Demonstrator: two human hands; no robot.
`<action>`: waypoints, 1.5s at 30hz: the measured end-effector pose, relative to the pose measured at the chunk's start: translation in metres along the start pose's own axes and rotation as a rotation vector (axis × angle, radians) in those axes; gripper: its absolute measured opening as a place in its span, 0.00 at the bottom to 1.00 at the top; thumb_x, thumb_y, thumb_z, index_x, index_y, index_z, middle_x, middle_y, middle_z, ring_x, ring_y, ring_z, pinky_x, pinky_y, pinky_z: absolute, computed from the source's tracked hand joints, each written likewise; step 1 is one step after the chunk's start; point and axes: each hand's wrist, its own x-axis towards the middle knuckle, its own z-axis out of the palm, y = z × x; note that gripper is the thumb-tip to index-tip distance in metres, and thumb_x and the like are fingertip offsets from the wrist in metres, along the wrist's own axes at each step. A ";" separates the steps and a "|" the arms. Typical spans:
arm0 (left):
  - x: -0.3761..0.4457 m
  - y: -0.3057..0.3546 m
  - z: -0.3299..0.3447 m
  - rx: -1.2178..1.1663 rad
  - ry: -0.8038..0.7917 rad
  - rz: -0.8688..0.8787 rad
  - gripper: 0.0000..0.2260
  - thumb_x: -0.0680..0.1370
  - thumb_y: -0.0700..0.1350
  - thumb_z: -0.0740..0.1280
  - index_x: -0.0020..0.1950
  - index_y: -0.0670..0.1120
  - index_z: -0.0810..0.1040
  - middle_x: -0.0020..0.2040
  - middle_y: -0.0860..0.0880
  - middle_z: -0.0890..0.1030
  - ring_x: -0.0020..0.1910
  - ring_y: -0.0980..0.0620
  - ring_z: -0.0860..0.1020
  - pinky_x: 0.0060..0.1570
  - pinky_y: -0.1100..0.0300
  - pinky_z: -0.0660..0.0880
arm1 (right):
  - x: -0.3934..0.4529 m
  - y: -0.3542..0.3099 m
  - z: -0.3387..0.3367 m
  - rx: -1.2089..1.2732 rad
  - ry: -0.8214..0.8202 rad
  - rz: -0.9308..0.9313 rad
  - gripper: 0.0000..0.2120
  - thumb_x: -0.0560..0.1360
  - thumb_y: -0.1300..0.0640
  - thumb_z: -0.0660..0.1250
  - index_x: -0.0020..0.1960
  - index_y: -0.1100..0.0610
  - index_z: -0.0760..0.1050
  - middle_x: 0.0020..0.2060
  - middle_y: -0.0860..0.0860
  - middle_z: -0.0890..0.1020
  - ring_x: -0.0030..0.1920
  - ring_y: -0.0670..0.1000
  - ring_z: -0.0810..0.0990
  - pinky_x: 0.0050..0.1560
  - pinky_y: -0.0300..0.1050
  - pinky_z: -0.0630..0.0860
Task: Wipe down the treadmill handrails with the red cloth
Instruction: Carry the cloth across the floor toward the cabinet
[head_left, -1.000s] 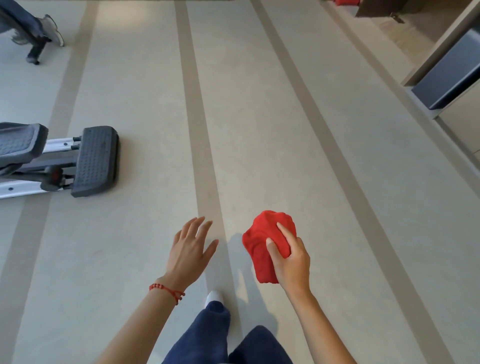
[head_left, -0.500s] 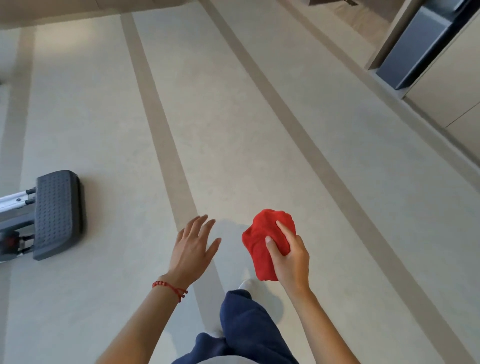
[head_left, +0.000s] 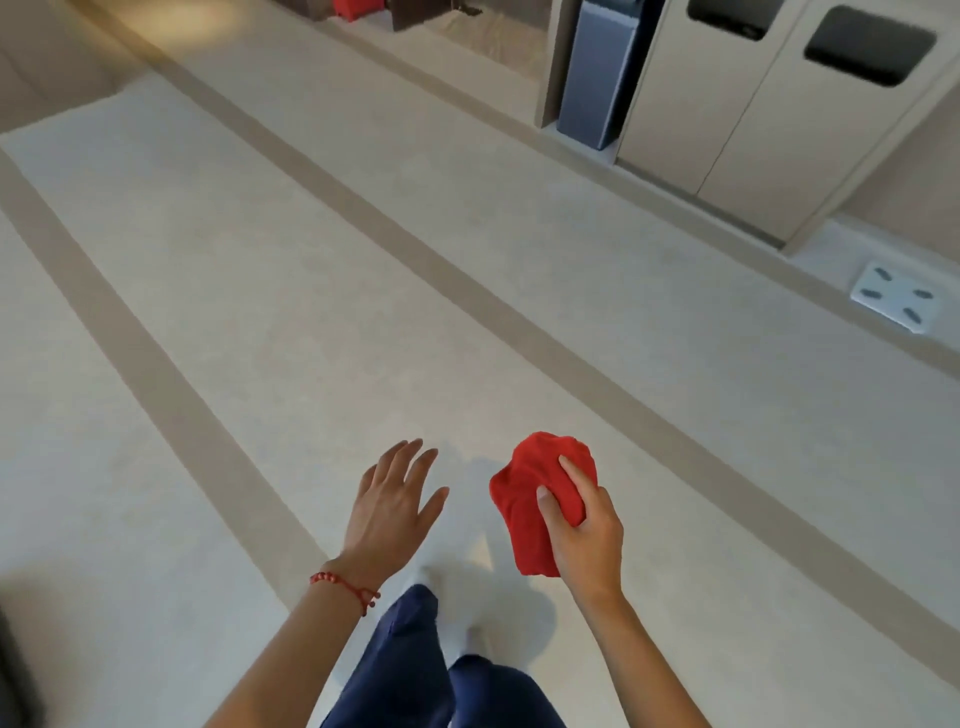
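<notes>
My right hand (head_left: 587, 535) grips the bunched red cloth (head_left: 530, 493) in front of me, thumb and fingers curled round it. My left hand (head_left: 392, 501) floats beside it with fingers spread and holds nothing; a red bead bracelet circles that wrist. No treadmill or handrail is in view. Below the hands I see my dark blue trousers and a white shoe (head_left: 457, 618) on the floor.
Pale floor with darker beige stripes (head_left: 363, 218) runs diagonally. At the upper right stand beige cabinet doors (head_left: 727, 119) with dark openings and a grey-blue panel (head_left: 597, 78). A white bathroom scale (head_left: 896, 304) lies by the wall. A dark edge shows at the bottom left.
The view has swung to the right as I walk: the exercise machine's pedal has left the frame on the left and the cabinets and scale have come in. Both hands keep their pose.
</notes>
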 end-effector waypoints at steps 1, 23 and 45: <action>0.012 0.003 -0.002 0.000 -0.014 0.038 0.24 0.79 0.56 0.53 0.67 0.43 0.69 0.68 0.42 0.70 0.68 0.42 0.66 0.63 0.46 0.66 | 0.006 0.001 -0.002 0.010 0.031 0.019 0.20 0.72 0.48 0.68 0.62 0.38 0.71 0.47 0.45 0.76 0.48 0.44 0.76 0.50 0.37 0.71; 0.301 0.038 -0.012 0.003 -0.267 0.459 0.37 0.77 0.64 0.38 0.61 0.39 0.75 0.62 0.38 0.76 0.61 0.38 0.73 0.55 0.43 0.73 | 0.187 -0.038 0.002 0.078 0.462 0.239 0.20 0.74 0.50 0.67 0.61 0.34 0.66 0.47 0.42 0.74 0.47 0.39 0.75 0.42 0.31 0.70; 0.619 0.224 0.028 -0.030 -0.250 0.480 0.38 0.77 0.64 0.38 0.62 0.39 0.74 0.63 0.39 0.75 0.63 0.39 0.72 0.56 0.43 0.72 | 0.522 -0.040 -0.150 0.063 0.519 0.212 0.20 0.73 0.50 0.67 0.62 0.36 0.68 0.47 0.38 0.73 0.46 0.35 0.74 0.39 0.23 0.68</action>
